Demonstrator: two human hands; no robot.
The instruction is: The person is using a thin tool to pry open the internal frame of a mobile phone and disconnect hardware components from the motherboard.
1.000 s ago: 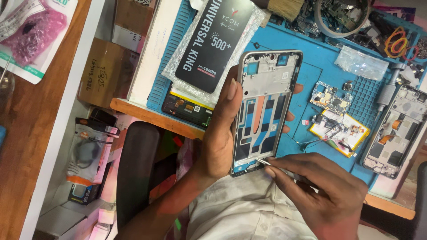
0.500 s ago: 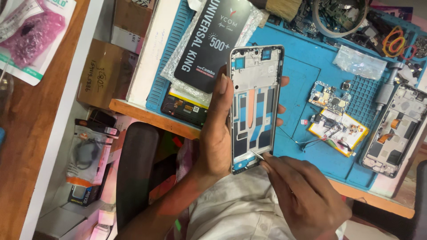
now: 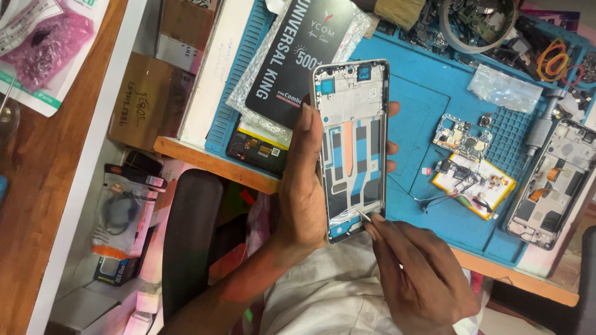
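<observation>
My left hand (image 3: pixel 302 186) grips an opened phone frame (image 3: pixel 351 146) by its long edges, holding it upright above the blue work mat (image 3: pixel 413 111). The frame's inside shows grey and blue panels and an orange strip. My right hand (image 3: pixel 416 273) pinches thin metal tweezers (image 3: pixel 364 216), whose tip touches the lower part of the frame near a clear film.
A black flat package in clear wrap (image 3: pixel 298 56) lies at the mat's left. Circuit boards on a yellow-edged part (image 3: pixel 469 167) and a second opened phone (image 3: pixel 552 183) lie to the right. A brush (image 3: pixel 400 11), a plastic bag (image 3: pixel 504 88) and rubber bands (image 3: pixel 559 62) sit behind. Cardboard boxes (image 3: pixel 149 102) stand left.
The phone frame has turned from tilted to nearly upright and shifted slightly left. My right hand moved left and lower, bringing the tweezers' tip to the frame's bottom part.
</observation>
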